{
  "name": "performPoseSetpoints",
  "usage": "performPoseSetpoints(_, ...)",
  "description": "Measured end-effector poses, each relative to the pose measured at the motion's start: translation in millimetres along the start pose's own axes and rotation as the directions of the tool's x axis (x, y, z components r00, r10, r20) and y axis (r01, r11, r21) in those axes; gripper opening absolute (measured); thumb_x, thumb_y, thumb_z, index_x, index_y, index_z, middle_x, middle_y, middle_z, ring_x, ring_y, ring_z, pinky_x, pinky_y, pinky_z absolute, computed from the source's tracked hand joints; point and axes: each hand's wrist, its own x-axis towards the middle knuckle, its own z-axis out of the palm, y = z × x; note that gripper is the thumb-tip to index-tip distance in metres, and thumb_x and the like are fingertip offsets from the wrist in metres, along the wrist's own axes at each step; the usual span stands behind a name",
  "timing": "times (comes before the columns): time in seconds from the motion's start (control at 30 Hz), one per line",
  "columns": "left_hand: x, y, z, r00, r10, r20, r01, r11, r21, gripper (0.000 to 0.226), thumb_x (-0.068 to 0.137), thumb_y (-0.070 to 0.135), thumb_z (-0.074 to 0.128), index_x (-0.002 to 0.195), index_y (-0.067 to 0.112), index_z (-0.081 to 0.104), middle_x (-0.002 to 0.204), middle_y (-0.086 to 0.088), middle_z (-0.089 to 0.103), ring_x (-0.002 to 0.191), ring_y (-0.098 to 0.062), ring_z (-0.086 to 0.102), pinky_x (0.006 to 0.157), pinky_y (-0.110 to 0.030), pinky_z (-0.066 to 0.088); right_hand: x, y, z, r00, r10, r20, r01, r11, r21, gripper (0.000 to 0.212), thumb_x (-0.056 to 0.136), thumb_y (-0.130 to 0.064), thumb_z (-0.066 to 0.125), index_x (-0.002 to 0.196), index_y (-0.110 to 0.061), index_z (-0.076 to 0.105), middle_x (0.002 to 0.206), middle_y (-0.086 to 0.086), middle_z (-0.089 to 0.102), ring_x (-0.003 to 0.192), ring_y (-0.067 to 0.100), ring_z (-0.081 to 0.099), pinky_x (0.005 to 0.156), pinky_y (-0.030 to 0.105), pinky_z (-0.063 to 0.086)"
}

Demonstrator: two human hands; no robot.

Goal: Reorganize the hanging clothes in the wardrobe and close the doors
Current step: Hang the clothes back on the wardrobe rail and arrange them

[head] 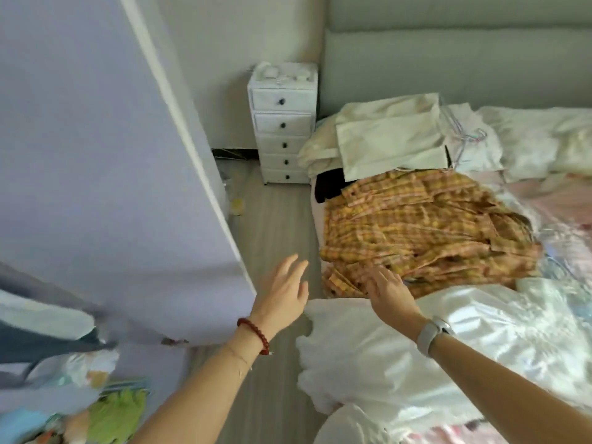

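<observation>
A pale lilac wardrobe door fills the left of the view and stands swung open, so the closing step is clearly not yet done. To the right, a bed with a grey padded headboard at the far side carries a spread of clothes that have not been hung. Nearest is a large, glossy white garment, bunched at the bed's near edge. Beyond it lies a rumpled yellow and orange checked garment, and farther still a heap of cream clothes with thin wire hangers lying on the pile to their right. At the near left corner, below the door, a few hanging clothes in blue, grey and green show, blurred, so some items seem to be inside the wardrobe already. A small white chest of drawers stands at the far end of the floor strip between door and bed. Both bare arms reach forward. The left hand, with a red bead bracelet at the wrist, hovers over the floor with fingers spread wide and holds nothing. The right hand, with a pale wristband, is also spread and empty, its fingertips at the near edge of the checked garment; whether they touch it cannot be told. Judging by the pile on the bed, most of the work is left.
</observation>
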Motion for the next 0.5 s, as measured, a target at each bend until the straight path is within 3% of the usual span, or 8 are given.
performPoseSetpoints(0.2, 147, 98, 82, 0.967, 0.16, 0.2, -0.15, 0.986, -0.067, 0.044, 0.096, 0.024, 0.041, 0.139, 0.013, 0.036, 0.147, -0.004, 0.03, 0.135, -0.021, 0.03, 0.109, -0.034, 0.031, 35, 165, -58, 0.912, 0.401, -0.081, -0.383, 0.907, 0.172, 0.036, 0.092, -0.006, 0.039, 0.126, -0.002, 0.048, 0.125, 0.021, 0.05, 0.115, 0.037, 0.044, 0.094, 0.04, 0.035)
performPoseSetpoints(0.33, 210, 141, 152, 0.933, 0.108, 0.342, -0.076, 0.992, -0.105, 0.044, 0.096, 0.027, 0.041, 0.139, 0.015, 0.036, 0.144, -0.003, 0.036, 0.132, -0.018, 0.033, 0.105, -0.029, 0.031, 72, 270, -89, 0.808, 0.57, -0.148, -0.53, 0.813, 0.24, 0.038, 0.092, -0.006, 0.036, 0.13, 0.0, 0.042, 0.131, 0.025, 0.047, 0.118, 0.039, 0.044, 0.093, 0.046, 0.04)
performPoseSetpoints(0.4, 221, 151, 183, 0.922, 0.075, 0.38, -0.02, 0.989, -0.147, 0.044, 0.096, 0.025, 0.042, 0.138, 0.014, 0.036, 0.142, -0.004, 0.039, 0.13, -0.019, 0.036, 0.103, -0.03, 0.034, 89, 314, -98, 0.752, 0.636, -0.175, -0.581, 0.764, 0.28, 0.034, 0.092, -0.003, 0.034, 0.124, 0.001, 0.045, 0.114, 0.027, 0.055, 0.105, 0.04, 0.052, 0.082, 0.047, 0.045)
performPoseSetpoints(0.47, 223, 157, 209, 0.897, 0.08, 0.435, -0.009, 0.987, -0.163, 0.045, 0.096, 0.023, 0.043, 0.139, 0.013, 0.035, 0.144, -0.004, 0.037, 0.132, -0.019, 0.033, 0.106, -0.03, 0.031, 101, 353, -100, 0.674, 0.721, -0.162, -0.656, 0.685, 0.318, 0.022, 0.093, -0.004, 0.031, 0.107, -0.001, 0.048, 0.089, 0.021, 0.055, 0.088, 0.036, 0.053, 0.067, 0.039, 0.039)
performPoseSetpoints(0.5, 224, 157, 220, 0.888, 0.085, 0.453, -0.016, 0.988, -0.154, 0.045, 0.096, 0.022, 0.043, 0.139, 0.012, 0.035, 0.145, -0.004, 0.035, 0.134, -0.018, 0.029, 0.107, -0.028, 0.029, 105, 370, -98, 0.631, 0.762, -0.149, -0.689, 0.638, 0.345, 0.019, 0.093, -0.004, 0.031, 0.103, 0.001, 0.047, 0.087, 0.02, 0.053, 0.084, 0.036, 0.052, 0.065, 0.036, 0.035)
